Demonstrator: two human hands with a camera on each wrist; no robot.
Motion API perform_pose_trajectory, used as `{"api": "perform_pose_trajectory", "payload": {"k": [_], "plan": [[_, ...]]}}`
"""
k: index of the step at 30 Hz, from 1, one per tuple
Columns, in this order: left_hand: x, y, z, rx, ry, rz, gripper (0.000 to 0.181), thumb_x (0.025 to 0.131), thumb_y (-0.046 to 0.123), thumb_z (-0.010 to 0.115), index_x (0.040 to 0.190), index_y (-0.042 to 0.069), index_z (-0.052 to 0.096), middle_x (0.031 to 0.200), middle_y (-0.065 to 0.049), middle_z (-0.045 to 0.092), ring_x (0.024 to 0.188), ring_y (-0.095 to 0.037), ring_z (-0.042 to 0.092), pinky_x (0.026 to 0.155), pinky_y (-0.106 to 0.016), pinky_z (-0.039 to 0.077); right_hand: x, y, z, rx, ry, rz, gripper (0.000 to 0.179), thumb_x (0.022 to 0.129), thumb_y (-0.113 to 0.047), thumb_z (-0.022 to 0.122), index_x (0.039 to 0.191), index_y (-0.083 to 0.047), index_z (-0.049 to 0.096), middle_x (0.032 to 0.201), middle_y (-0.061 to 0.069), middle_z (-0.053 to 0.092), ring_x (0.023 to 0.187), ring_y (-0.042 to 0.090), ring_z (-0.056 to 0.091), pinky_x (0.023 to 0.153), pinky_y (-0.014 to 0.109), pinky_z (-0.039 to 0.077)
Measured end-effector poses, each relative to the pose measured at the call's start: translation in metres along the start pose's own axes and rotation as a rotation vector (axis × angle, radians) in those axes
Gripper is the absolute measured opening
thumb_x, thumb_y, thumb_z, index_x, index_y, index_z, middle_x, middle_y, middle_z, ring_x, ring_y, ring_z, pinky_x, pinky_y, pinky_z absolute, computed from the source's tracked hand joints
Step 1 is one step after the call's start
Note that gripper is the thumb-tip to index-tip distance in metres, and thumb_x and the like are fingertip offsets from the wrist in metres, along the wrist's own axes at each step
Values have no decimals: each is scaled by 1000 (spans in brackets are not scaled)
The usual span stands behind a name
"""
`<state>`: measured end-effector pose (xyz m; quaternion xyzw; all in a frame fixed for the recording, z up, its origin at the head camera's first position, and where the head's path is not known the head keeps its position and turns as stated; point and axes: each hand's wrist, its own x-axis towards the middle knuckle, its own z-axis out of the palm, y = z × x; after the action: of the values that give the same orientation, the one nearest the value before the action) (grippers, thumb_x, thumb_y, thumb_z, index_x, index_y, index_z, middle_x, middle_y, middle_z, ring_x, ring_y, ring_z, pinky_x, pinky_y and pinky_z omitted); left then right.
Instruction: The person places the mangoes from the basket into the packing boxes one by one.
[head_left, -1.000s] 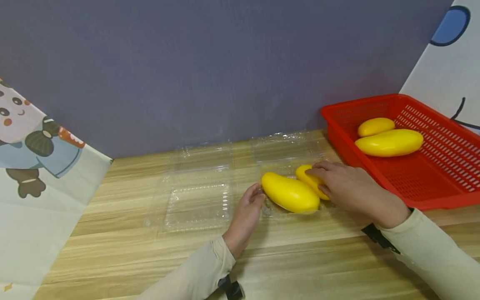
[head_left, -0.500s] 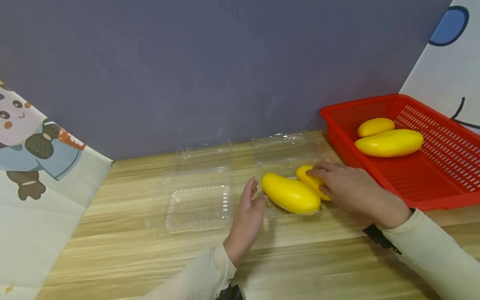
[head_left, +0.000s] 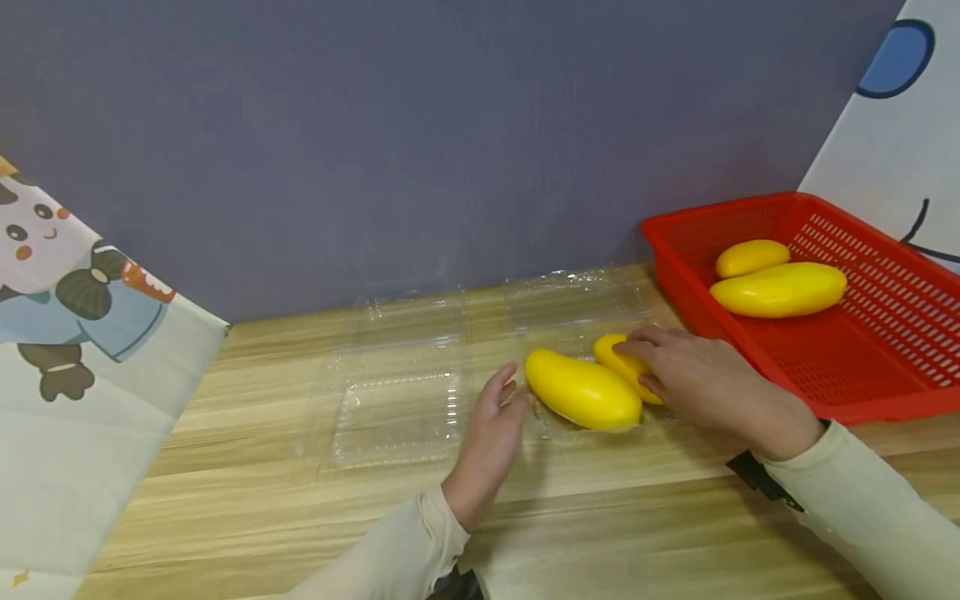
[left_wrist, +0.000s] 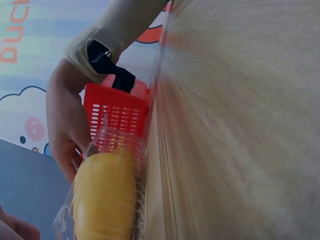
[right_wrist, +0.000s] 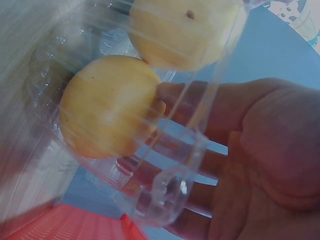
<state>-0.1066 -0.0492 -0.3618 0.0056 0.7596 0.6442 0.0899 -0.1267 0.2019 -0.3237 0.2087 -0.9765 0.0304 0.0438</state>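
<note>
Two yellow mangoes lie side by side in a clear plastic clamshell tray point(head_left: 570, 304) on the wooden table. My right hand point(head_left: 637, 362) covers the small mango point(head_left: 613, 352), index finger over its top and thumb on its near side. In the right wrist view the small mango point(right_wrist: 110, 105) touches my fingers point(right_wrist: 235, 145) behind the clear wall, with the big mango point(right_wrist: 185, 30) beside it. My left hand point(head_left: 510, 392) stands open with straight fingers at the left end of the big mango point(head_left: 583, 390), by the tray's edge. The left wrist view shows that mango point(left_wrist: 105, 195) close up.
An empty open clamshell point(head_left: 397, 412) lies left of the filled one. A red slotted basket point(head_left: 847, 375) at the right holds a long mango point(head_left: 780, 289) and a shorter one point(head_left: 752, 257). A grey wall stands behind, with cartoon-printed panels at both sides.
My left hand's fingers, curled at the tray's edge a second ago, have straightened and lifted slightly. The right hand and both mangoes have stayed put.
</note>
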Motion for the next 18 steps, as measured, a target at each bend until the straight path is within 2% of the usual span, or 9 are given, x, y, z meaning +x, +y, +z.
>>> {"api": "perform_pose_trajectory", "payload": {"k": [10,14,18], "plan": [[-2,-1,1,26,-6,-4,57,98,21,52,153,13,38,154,-20,42,142,-38,41,115,-59,36,-1,1,0,7,-7,-6,49,88,-18,74,134,-13,61,133,13,60,121,37,60,76,52,58],[-1,2,-3,5,-24,-13,56,99,23,49,153,15,37,155,-20,41,143,-38,40,115,-60,34,-2,2,0,8,-6,-6,49,88,-18,74,134,-13,61,133,13,60,121,37,59,78,53,58],[0,10,-10,-20,-22,1,54,99,22,47,152,19,37,157,-13,39,145,-33,38,117,-59,33,-3,2,-1,4,-18,1,49,88,-18,74,135,-13,61,134,13,60,121,37,59,80,53,57]]}}
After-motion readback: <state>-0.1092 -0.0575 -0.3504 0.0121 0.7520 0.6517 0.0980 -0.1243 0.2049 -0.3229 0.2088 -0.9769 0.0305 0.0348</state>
